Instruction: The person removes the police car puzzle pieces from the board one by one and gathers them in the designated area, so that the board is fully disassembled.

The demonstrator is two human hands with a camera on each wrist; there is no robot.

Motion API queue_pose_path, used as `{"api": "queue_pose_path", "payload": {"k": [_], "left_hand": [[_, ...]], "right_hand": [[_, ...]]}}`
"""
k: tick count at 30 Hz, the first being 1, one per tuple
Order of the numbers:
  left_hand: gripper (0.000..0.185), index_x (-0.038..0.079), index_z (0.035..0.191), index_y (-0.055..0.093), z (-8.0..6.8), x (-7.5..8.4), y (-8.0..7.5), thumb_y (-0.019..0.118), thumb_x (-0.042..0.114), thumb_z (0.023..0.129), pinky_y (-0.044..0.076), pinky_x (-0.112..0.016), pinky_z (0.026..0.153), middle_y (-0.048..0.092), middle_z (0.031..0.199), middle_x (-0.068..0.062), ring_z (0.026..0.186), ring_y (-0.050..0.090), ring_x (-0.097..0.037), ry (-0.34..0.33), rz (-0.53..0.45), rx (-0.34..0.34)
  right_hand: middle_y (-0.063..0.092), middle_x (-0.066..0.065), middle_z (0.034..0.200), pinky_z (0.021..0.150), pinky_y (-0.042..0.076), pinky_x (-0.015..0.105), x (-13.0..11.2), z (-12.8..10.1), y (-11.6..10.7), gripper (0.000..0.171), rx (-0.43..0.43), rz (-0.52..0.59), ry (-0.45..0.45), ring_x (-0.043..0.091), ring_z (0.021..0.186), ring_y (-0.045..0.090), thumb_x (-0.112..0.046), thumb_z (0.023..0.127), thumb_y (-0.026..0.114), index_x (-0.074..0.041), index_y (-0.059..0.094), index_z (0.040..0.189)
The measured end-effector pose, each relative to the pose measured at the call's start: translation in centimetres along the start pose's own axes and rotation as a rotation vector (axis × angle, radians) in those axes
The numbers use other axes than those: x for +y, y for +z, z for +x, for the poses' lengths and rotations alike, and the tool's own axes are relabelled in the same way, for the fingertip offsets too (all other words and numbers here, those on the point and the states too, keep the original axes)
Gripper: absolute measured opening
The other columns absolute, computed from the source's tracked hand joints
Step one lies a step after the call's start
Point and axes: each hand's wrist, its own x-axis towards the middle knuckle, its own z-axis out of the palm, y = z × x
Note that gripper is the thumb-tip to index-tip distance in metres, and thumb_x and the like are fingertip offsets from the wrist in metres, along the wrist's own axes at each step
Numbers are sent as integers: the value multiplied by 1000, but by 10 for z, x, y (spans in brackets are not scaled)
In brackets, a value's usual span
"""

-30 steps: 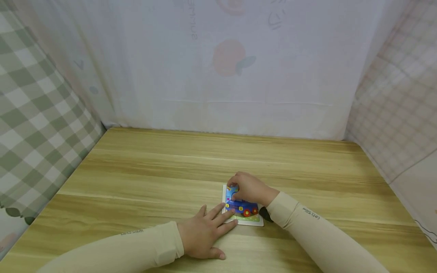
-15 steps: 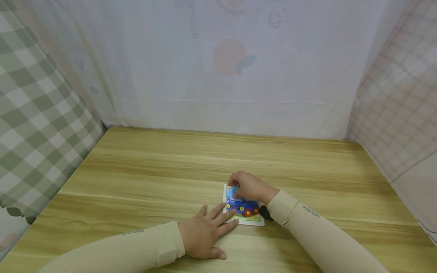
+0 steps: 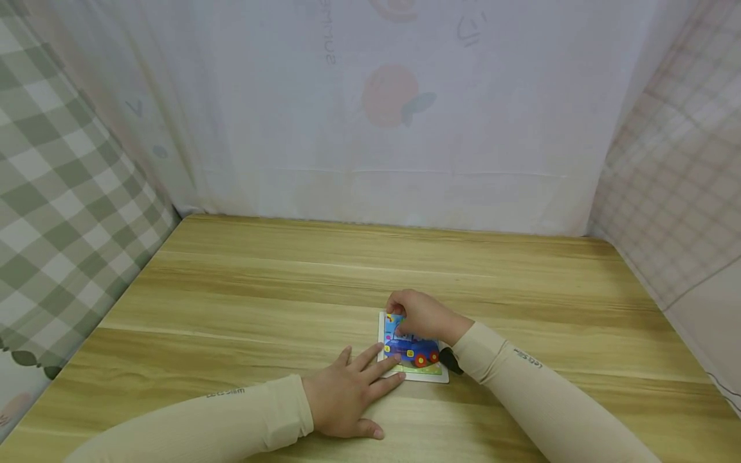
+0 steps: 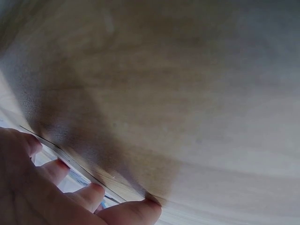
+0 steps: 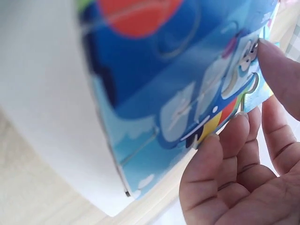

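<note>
A jigsaw puzzle [image 3: 413,361] with a blue car, red wheels and a white border lies on the wooden table. My left hand [image 3: 350,393] lies spread over its lower left side, with fingertips on the border and the picture and the thumb out on the wood. At the top left corner my right hand [image 3: 425,316] pinches a light blue puzzle piece [image 5: 255,97] between thumb and curled fingers. In the right wrist view a gap shows along that piece's curved edge. The hand covers the upper right part of the picture in the head view.
The wooden table [image 3: 260,276] reaches back to a white printed cloth [image 3: 278,116]. A green checked cloth [image 3: 58,212] hangs at the left and a pale checked one [image 3: 671,161] at the right. A small dark object [image 3: 450,361] sits under the right wrist.
</note>
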Motion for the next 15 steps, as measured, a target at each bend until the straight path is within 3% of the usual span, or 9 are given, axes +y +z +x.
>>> {"api": "queue_pose_path", "payload": {"k": [9, 15], "left_hand": [[74, 25, 143, 23, 0, 0, -2, 32, 67, 83, 34, -57, 90, 17, 149, -1, 135, 14, -31, 2, -14, 11], [73, 25, 143, 24, 0, 1, -1, 32, 67, 83, 34, -56, 89, 18, 149, -1, 134, 15, -31, 3, 6, 22]], "right_hand": [[50, -2, 76, 67, 41, 30, 1, 0, 0, 27, 1, -22, -40, 14, 71, 46, -3, 67, 76, -13, 56, 83], [51, -3, 73, 64, 42, 28, 1, -2, 0, 21, -35, 13, -46, 13, 68, 47, -5, 73, 72, -15, 56, 81]]}}
